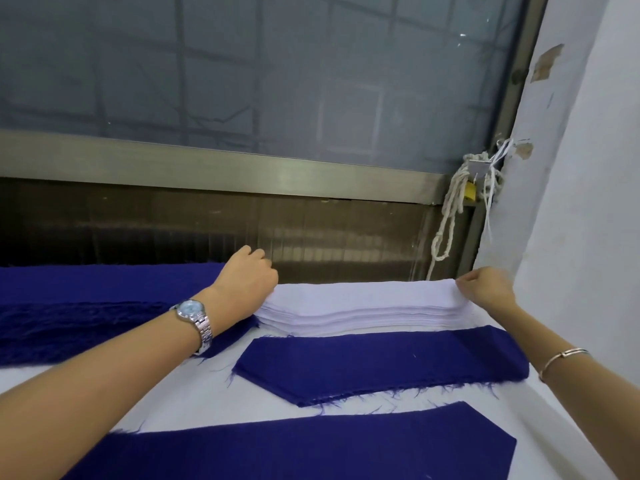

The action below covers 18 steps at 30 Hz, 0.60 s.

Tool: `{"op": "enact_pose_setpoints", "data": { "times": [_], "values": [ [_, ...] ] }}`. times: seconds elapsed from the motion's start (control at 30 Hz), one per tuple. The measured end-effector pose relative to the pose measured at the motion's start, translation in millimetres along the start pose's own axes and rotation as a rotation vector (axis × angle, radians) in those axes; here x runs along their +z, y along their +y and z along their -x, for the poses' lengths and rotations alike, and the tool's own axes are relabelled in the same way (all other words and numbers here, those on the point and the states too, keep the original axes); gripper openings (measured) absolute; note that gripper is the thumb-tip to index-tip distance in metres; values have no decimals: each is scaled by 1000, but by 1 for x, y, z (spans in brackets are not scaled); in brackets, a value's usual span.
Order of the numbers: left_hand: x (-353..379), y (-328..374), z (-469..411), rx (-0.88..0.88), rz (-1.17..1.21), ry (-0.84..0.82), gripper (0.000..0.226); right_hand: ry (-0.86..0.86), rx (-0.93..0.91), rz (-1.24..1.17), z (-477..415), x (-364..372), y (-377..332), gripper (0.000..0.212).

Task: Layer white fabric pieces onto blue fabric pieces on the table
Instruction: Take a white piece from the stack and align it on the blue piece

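Note:
A stack of several white fabric pieces [363, 306] lies at the far side of the table. My left hand [247, 282], with a watch on its wrist, grips the stack's left end with curled fingers. At the stack's right end my right hand [485, 287] pinches the top white layer at its far corner. Just in front of the stack lies a blue fabric piece [381, 362] with frayed edges. A second, larger blue piece [294, 448] lies nearer to me.
A thick pile of blue fabric [86, 306] sits at the far left. The white-covered table [207, 400] runs under everything. A window frame [242, 168] stands behind, a white wall [581, 168] at the right, and white cord [450, 216] hangs in the corner.

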<state>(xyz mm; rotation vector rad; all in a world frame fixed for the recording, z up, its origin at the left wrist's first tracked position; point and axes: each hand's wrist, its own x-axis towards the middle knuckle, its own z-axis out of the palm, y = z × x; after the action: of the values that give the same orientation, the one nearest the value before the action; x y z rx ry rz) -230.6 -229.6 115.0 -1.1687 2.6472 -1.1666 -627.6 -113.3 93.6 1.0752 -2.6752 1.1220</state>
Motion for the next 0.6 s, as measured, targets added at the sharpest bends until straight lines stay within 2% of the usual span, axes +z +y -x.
{"op": "enact_pose_setpoints", "data": {
  "times": [0.1, 0.27, 0.4, 0.53, 0.6],
  "values": [
    [4, 2, -3, -11, 66, -33, 28, -8, 11, 88, -6, 5, 4, 26],
    [2, -3, -6, -49, 216, -46, 22, 55, 8, 159, -9, 10, 6, 24],
    [-1, -5, -8, -71, 286, -66, 27, 72, -4, 177, -11, 11, 3, 33],
    [-1, -6, -9, -84, 318, -65, 19, 46, -65, 130, -12, 11, 1, 15],
    [0, -6, -9, -82, 328, -77, 20, 58, -73, 21, -14, 11, 4, 6]
  ]
}}
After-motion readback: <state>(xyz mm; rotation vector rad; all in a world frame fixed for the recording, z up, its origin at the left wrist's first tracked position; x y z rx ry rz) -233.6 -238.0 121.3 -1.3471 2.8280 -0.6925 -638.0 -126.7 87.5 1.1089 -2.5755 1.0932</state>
